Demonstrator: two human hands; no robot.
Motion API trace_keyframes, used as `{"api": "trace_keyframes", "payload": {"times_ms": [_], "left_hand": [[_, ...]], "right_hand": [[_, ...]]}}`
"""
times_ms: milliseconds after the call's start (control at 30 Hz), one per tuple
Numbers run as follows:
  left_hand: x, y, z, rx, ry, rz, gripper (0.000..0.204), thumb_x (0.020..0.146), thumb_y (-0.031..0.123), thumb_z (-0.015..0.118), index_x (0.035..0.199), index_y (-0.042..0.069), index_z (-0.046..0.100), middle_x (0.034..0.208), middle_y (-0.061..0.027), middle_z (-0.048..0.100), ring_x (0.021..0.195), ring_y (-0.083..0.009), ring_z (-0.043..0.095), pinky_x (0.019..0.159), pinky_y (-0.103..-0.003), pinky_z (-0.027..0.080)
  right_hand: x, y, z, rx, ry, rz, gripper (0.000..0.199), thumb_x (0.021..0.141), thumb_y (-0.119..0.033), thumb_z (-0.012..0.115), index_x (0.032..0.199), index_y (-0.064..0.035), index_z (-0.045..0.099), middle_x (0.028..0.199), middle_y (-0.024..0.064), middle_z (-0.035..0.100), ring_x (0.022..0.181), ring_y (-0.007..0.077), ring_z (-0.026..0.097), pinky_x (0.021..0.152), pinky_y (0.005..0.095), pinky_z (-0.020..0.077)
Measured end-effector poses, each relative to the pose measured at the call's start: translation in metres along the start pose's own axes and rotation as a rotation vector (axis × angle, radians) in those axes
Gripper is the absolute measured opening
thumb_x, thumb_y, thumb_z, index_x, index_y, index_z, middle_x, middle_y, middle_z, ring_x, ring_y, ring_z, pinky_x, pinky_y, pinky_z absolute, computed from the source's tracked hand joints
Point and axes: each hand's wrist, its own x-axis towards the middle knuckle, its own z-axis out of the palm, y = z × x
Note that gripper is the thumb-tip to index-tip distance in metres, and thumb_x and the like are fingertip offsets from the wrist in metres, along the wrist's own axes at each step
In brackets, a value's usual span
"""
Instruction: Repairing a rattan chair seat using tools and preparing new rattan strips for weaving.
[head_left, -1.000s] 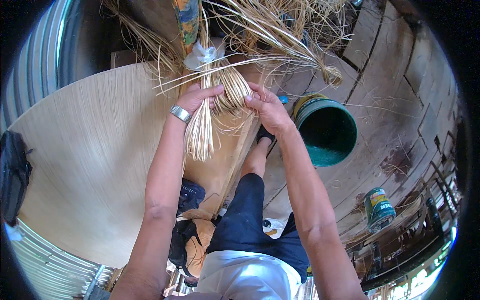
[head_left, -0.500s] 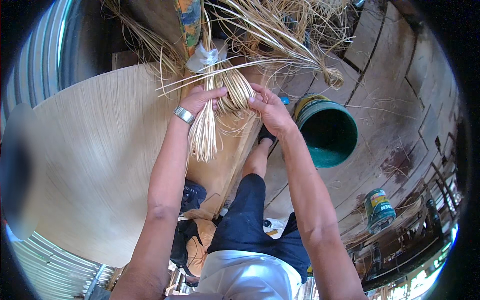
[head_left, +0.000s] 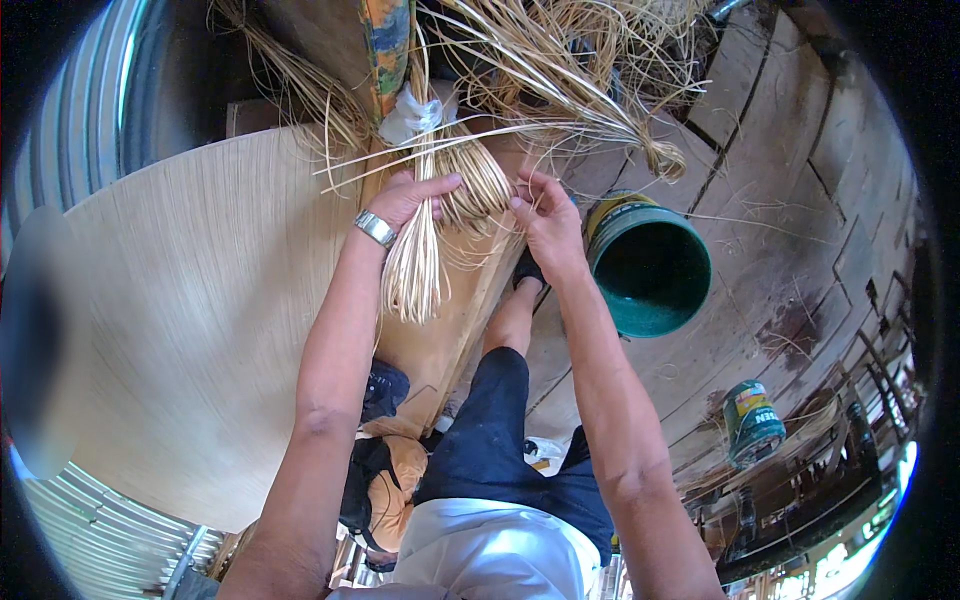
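Note:
My left hand [head_left: 408, 198] is closed around a bundle of pale cane strips [head_left: 411, 272]; a metal watch sits on that wrist. The strips' lower ends hang below my palm in long loops. White plastic [head_left: 412, 117] is wrapped around the bundle above my hand. Beside it, a folded part of the cane [head_left: 478, 182] curves toward the right. My right hand [head_left: 550, 220] is just off that fold's right edge, thumb and index finger curled toward each other. Whether a thin strand lies between these fingertips is too fine to tell.
A large round wooden tabletop [head_left: 200, 330] spreads at left. A dark green bucket [head_left: 650, 325] stands on the plank floor right of my hand, with a smaller green can [head_left: 754, 425] farther right. More loose cane [head_left: 590, 70] is heaped at the far side.
My right hand has drawn slightly to the right, off the folded cane it was touching. My left hand keeps its hold, having shifted very little.

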Motion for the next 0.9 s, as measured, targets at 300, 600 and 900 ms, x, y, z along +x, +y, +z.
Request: {"api": "trace_keyframes", "payload": {"times_ms": [300,600,900], "left_hand": [[0.003,-0.001,0.003,-0.005,0.011,0.009,0.028,0.082,0.018,0.086,0.097,0.008,0.065,0.069,0.0050,0.060,0.050,-0.0054,0.053,0.047,-0.022,0.047],[0.007,-0.008,0.004,-0.130,-0.041,0.009,0.031,0.082,0.014,0.086,0.103,0.006,0.064,0.071,0.0041,0.059,0.054,-0.0064,0.054,0.049,-0.023,0.048],[0.007,-0.008,0.001,-0.066,-0.042,0.105,0.034,0.084,0.015,0.083,0.111,0.006,0.064,0.084,-0.0006,0.070,0.060,-0.0031,0.057,0.053,-0.019,0.049]], "right_hand": [[-0.018,-0.008,-0.016,-0.643,0.449,-0.099,0.060,0.090,-0.015,0.071,0.145,-0.0113,0.049,0.117,0.0135,0.064,0.099,0.0180,0.065,0.084,0.0316,0.0524],[-0.044,-0.029,-0.048,-0.617,0.254,-0.077,0.035,0.099,-0.027,0.059,0.120,-0.0002,0.066,0.082,0.0096,0.070,0.068,0.0156,0.067,0.067,0.0301,0.0534],[-0.043,-0.045,-0.004,-0.577,0.081,-0.078,0.026,0.096,-0.022,0.060,0.109,-0.0001,0.067,0.094,0.0249,0.070,0.091,0.0402,0.070,0.081,0.0445,0.0540]]}}
